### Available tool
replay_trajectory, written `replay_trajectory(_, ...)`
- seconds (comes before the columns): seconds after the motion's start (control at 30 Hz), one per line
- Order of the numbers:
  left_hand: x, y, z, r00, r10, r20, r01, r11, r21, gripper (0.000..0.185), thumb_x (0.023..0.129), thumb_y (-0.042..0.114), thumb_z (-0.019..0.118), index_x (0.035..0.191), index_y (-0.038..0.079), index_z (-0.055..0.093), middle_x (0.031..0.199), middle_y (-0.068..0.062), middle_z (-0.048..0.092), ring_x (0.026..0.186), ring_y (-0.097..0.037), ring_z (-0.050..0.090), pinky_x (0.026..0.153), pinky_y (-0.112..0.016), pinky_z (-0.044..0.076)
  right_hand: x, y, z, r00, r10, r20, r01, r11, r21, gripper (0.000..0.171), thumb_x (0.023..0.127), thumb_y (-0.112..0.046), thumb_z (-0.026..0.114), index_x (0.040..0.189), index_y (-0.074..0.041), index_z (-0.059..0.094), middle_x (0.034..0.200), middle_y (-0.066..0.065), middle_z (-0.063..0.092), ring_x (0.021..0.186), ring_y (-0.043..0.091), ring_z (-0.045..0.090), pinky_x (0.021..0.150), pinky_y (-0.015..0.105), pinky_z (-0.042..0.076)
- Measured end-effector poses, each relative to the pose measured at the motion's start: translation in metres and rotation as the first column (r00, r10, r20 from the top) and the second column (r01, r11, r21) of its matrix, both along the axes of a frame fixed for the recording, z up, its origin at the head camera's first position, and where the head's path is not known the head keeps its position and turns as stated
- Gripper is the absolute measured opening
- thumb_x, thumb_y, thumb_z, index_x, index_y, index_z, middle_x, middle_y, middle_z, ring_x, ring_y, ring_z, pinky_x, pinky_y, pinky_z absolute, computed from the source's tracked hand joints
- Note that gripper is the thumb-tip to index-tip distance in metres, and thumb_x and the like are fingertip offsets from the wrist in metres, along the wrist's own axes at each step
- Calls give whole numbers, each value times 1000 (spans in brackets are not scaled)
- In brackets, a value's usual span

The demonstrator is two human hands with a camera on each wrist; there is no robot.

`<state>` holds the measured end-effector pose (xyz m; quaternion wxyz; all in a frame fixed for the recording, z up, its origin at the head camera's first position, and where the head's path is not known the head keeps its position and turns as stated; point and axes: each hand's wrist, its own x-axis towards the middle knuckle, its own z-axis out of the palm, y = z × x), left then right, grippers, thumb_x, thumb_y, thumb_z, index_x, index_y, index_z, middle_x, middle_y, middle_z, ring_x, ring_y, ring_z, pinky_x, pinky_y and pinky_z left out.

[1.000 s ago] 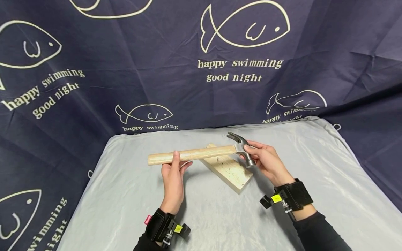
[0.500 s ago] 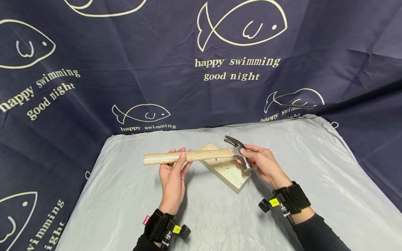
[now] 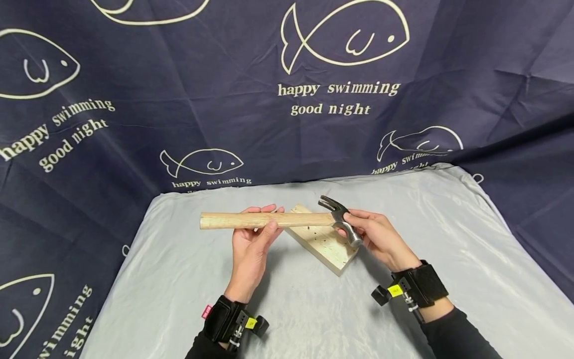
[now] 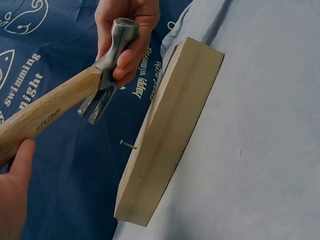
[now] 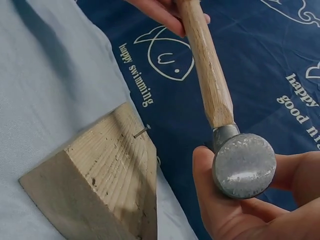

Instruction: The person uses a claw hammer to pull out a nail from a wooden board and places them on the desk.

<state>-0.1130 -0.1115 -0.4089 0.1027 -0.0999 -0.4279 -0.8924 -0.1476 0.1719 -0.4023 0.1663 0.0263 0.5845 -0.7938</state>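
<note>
A claw hammer (image 3: 269,220) with a pale wooden handle is held level above the table, its steel head (image 3: 343,223) to the right. My left hand (image 3: 262,232) grips the handle near its middle, fingers over the far side and thumb on the near side. My right hand (image 3: 365,229) pinches the steel head (image 5: 244,165), thumb and fingers around it. Under the head lies a light wooden block (image 3: 327,247) on the grey cloth. A thin nail (image 4: 128,145) sticks out of the block (image 4: 170,130); it also shows in the right wrist view as a nail (image 5: 142,132).
A grey cloth covers the table (image 3: 179,279), with edges at left, right and back. A dark blue curtain (image 3: 179,99) printed with fish and words hangs behind and around it. Black wrist straps (image 3: 421,284) sit on both arms.
The hammer has shifted a little to the left and its handle now lies more level. My left hand has slid along the handle towards the head. The right hand keeps its hold.
</note>
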Motion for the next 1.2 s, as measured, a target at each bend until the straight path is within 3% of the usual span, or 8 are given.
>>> replay_trajectory(0.23,-2,0,-1,996,-39,-74,37,999,-21,37,98,-20,61,125,4,53,126,-19,67,125,-42,66,102,-56,53,0,4,-4,997,72,-4,-72,997,18,47,110,-5,58,148,19,43,111,17,75,93,15,77,88,27,60)
replay_trajectory(0.37,-3,0,-1,992,-54,-113,50,998,-41,41,96,-22,63,130,1,54,123,-18,67,124,-43,66,102,-58,52,0,6,-6,994,112,-1,-112,993,39,46,111,-5,56,148,18,43,118,21,73,96,17,77,92,29,59)
replay_trajectory(0.47,-3,-3,0,990,-81,-112,68,991,-111,41,95,-20,66,131,-2,57,123,-20,69,124,-42,66,102,-54,53,0,8,-6,991,136,6,-136,990,41,47,111,-5,55,149,19,41,119,24,72,96,18,76,92,30,59)
replay_trajectory(0.67,-7,-11,1,978,-148,-147,91,936,-339,35,90,-17,74,120,-2,63,128,-24,70,126,-39,65,100,-37,57,0,13,-4,990,133,35,-134,991,16,49,111,-6,56,149,20,40,112,25,75,90,16,78,85,26,61)
replay_trajectory(0.77,-10,-14,2,966,-196,-171,113,908,-404,37,89,-17,75,119,-1,62,131,-25,69,129,-42,63,99,-36,57,0,14,-3,989,146,39,-146,989,6,49,110,-6,56,148,21,39,109,24,75,88,16,78,84,26,61)
replay_trajectory(0.9,-12,-15,3,945,-252,-209,126,870,-477,36,86,-16,78,116,-2,63,128,-26,70,129,-44,62,103,-45,55,1,17,-3,981,185,65,-184,983,-18,49,111,-5,54,148,24,37,108,26,75,89,19,79,85,28,61)
replay_trajectory(1.0,-13,-13,3,931,-256,-260,97,861,-500,35,85,-15,79,113,-3,62,124,-27,71,126,-46,64,105,-52,53,0,18,-3,974,203,100,-199,979,-46,51,112,-6,54,149,24,36,111,29,74,90,20,79,87,28,60)
replay_trajectory(1.2,-12,-8,4,916,-226,-330,42,875,-483,34,86,-14,80,111,-3,61,119,-29,70,121,-45,67,104,-54,53,-4,20,-2,964,241,115,-237,970,-52,52,113,-9,52,151,22,34,118,32,70,95,23,79,89,29,59)
